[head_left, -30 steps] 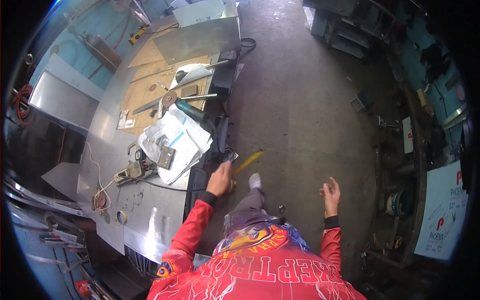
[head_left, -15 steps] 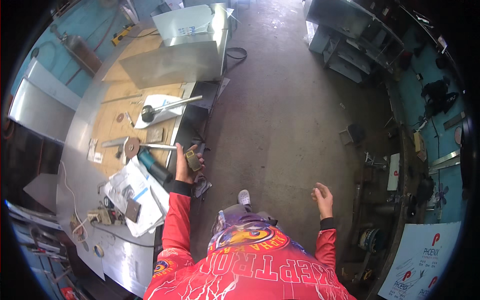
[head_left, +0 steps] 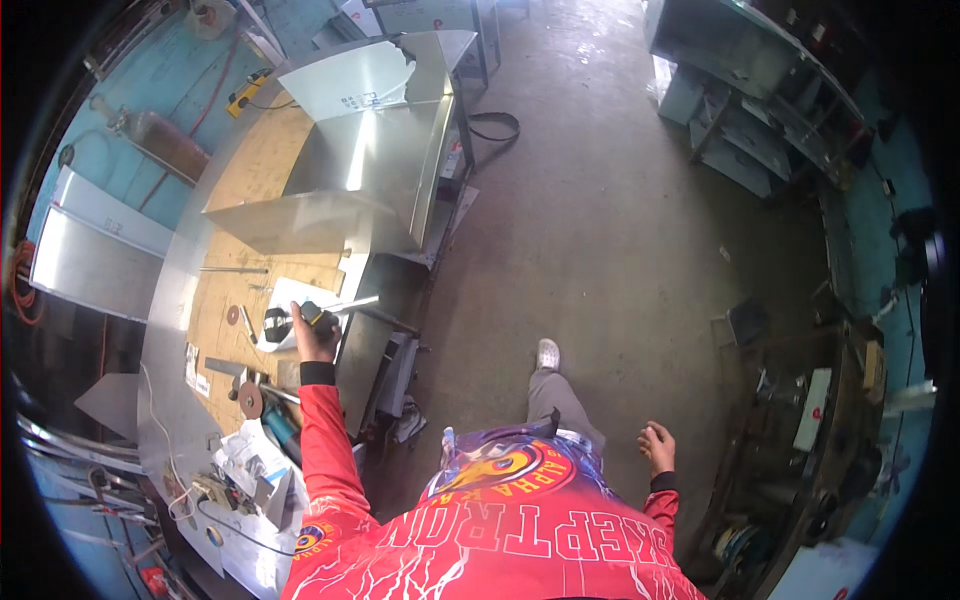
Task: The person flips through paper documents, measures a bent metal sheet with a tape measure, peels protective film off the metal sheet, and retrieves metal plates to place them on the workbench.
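Observation:
My left hand (head_left: 315, 343) is closed around a black-and-yellow tape measure (head_left: 322, 320), above the bench's near edge. Right beside it lies a mallet (head_left: 358, 303) with a dark head and a pale metal handle; part of it is hidden behind the hand. Over the floor on the right hangs my right hand (head_left: 657, 447), its fingers loosely bent with nothing seen in them. An angle grinder (head_left: 283, 432) with a teal body and a brown disc lies on the bench below my left hand.
A bent sheet-metal piece (head_left: 400, 160) stands at the bench's far end. Papers (head_left: 250, 460) and a corded tool (head_left: 215, 493) lie on the near part. Metal cabinets (head_left: 745, 75) stand far right. A black strap loop (head_left: 495, 126) hangs beside the bench.
I have stepped forward along the bench. My left hand has carried the tape measure from beside the grinder to the mallet. My right hand still hangs at the side.

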The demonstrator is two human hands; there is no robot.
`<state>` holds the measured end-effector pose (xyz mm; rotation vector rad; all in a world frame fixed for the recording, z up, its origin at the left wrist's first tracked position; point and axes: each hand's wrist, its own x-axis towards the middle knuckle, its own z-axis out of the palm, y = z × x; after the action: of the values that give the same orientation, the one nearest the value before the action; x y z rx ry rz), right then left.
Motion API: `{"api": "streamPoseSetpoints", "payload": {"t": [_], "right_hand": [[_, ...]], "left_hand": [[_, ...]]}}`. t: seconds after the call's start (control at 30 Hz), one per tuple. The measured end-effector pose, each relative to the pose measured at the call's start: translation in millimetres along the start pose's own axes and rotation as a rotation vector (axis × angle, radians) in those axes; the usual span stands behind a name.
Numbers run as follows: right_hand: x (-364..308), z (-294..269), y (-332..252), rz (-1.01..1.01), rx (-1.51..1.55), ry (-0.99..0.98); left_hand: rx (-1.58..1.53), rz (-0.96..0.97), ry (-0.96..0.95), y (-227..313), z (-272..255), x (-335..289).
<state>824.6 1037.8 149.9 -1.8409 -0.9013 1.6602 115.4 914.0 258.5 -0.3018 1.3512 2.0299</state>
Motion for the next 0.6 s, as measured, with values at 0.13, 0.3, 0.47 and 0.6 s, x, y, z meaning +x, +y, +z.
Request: {"api": "streamPoseSetpoints", "payload": {"t": [0.13, 0.3, 0.47, 0.6], "right_hand": [[112.1, 6.4, -124.4, -0.185, -0.070, -0.038], [212.2, 68.7, -312.5, -0.456, -0.371, -0.172], [266.7, 138.9, -441.6, -0.605, -0.464, -0.276], [319.6, 185.8, -488.3, -0.642, -0.460, -0.347]], "left_hand": [[-0.233, -0.095, 0.041, -31.9, 41.8, 30.1], [-0.354, 0.000, 0.212, -27.0, 77.4, 44.3], [-0.298, 0.105, 0.324, -10.8, 76.7, 74.9], [-0.231, 0.141, 0.409, 0.0, 40.3, 148.3]]}}
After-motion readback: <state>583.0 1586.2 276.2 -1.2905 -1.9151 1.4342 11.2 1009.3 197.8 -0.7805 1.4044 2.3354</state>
